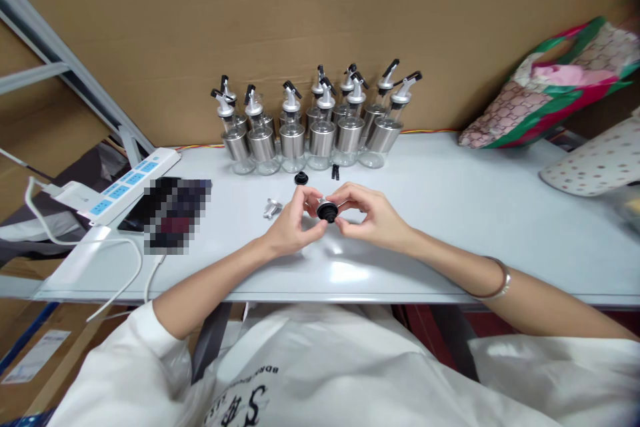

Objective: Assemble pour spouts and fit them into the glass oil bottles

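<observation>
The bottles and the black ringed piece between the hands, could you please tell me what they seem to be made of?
Bottles: clear and glossy, see-through at the bottom, so probably glass. Their sleeves: likely brushed metal, from the grey sheen. Black ringed piece: rubber or plastic; its dark, molded-looking rings leave that open.

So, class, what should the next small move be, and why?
Probably press the stopper against the silver part behind it: the left hand and right hand pinch the piece from opposite sides, and full seating can't be confirmed from this view.
</observation>
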A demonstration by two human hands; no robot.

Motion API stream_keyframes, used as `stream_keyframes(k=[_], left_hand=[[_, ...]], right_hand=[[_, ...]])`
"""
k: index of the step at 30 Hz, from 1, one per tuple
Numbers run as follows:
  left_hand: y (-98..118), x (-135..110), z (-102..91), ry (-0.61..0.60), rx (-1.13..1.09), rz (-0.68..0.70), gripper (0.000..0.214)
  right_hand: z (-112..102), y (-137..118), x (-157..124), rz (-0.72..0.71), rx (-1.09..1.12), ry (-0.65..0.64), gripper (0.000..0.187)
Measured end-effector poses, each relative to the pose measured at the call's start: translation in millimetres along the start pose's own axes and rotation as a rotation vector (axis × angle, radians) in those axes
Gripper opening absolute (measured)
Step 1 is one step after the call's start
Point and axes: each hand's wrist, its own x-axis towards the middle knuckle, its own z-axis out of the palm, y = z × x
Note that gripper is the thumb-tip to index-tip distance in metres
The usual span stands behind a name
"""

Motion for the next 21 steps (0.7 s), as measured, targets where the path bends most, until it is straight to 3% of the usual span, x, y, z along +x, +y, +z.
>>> stream_keyframes(k=[6,14,21], left_hand=[[-2.2,1.4,0.8,0.002,-0.004,0.033,0.044],[-0.8,1.5,0.9,0.008,0.033,0.072,0.049],[2.7,1.8,1.2,0.037,0.051,0.040,0.048]], right_hand=[[-1.0,4.0,1.8,0.053,-0.011,-0.036,0.023],[-4.0,2.5,0.4,0.097,-0.188,-0.137,0.030],[-4.0,-1.4,1.8,0.129,-0.135,-0.173,0.043]])
